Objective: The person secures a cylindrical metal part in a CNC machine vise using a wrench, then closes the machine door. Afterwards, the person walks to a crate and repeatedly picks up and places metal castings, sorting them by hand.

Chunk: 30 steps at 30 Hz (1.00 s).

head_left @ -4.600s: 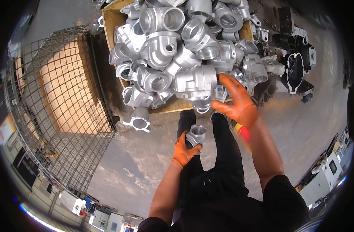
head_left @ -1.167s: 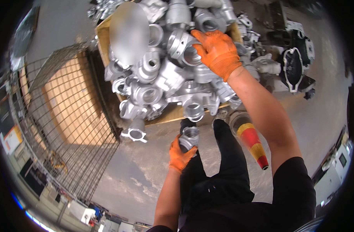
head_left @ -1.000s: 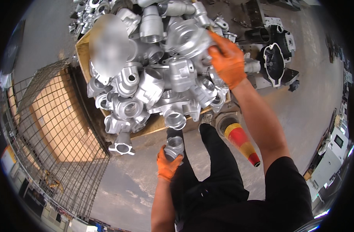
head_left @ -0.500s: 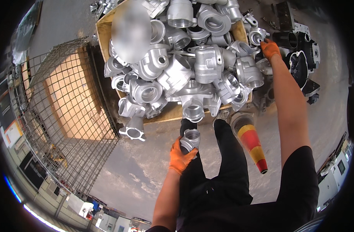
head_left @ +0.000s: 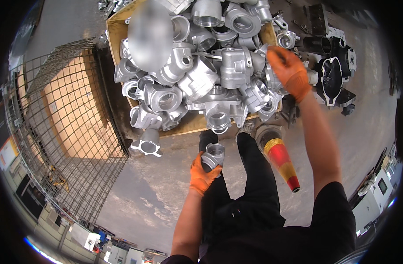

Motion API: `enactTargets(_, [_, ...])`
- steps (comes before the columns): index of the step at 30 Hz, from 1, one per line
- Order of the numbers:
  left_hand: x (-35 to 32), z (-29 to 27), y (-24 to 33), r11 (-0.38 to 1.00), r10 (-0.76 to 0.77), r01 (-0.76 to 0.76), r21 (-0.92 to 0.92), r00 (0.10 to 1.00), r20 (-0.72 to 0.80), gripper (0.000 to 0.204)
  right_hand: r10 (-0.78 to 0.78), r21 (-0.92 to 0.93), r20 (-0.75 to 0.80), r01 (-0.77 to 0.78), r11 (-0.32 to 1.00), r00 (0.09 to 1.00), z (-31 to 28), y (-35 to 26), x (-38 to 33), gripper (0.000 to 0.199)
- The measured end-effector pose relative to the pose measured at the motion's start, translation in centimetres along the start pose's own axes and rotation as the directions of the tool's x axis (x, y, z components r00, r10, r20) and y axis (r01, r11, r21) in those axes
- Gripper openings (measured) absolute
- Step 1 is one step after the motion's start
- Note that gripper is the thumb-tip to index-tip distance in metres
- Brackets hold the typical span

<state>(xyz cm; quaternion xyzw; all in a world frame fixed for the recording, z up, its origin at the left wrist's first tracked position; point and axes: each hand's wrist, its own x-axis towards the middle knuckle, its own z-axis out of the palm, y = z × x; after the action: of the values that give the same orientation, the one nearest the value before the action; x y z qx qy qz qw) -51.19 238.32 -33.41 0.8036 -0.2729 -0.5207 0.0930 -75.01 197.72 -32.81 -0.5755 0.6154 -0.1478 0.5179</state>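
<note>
My left hand, in an orange glove, holds a small silver cast metal part low in front of my legs. My right hand, also in an orange glove, is raised over the right side of a heap of silver metal castings and touches one of them near the edge. The castings fill a cardboard-lined box. Whether my right hand's fingers grip that casting is unclear.
A wire mesh cage lined with cardboard stands to the left. One silver flange part lies on the concrete floor beside the box. A red and yellow traffic cone stands by my right leg. Dark machine parts lie to the right.
My right hand has swung from the dark parts at the far right back onto the right side of the heap. My left hand still holds the small part in the same place.
</note>
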Motion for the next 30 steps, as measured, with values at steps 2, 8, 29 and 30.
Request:
enactTargets(2, [0.1, -0.1, -0.5, 1.0, 0.008, -0.008, -0.019, 1.0, -0.003, 0.101, 0.034, -0.028, 0.031, -0.034, 0.999, 0.999, 2.3, -2.1, -1.8, 0.06])
enactTargets(8, [0.2, -1.1, -0.5, 1.0, 0.013, -0.013, -0.014, 1.0, 0.013, 0.101, 0.063, -0.246, -0.041, -0.071, 0.967, 0.997, 5.7, -1.8, -0.6, 0.09])
enactTargets(29, [-0.6, -0.9, -1.2, 0.998, 0.061, -0.06, -0.035, 0.997, 0.037, 0.099, 0.276, 0.922, 0.23, -0.299, 0.244, 0.933, 3.9, -1.7, -6.5, 0.037])
enactTargets(30, [-0.7, -0.8, -1.2, 0.997, 0.07, -0.069, -0.04, 0.997, 0.035, 0.098, 0.257, 0.925, 0.217, -0.282, 0.255, 0.942, 3.9, -1.4, -6.6, 0.037])
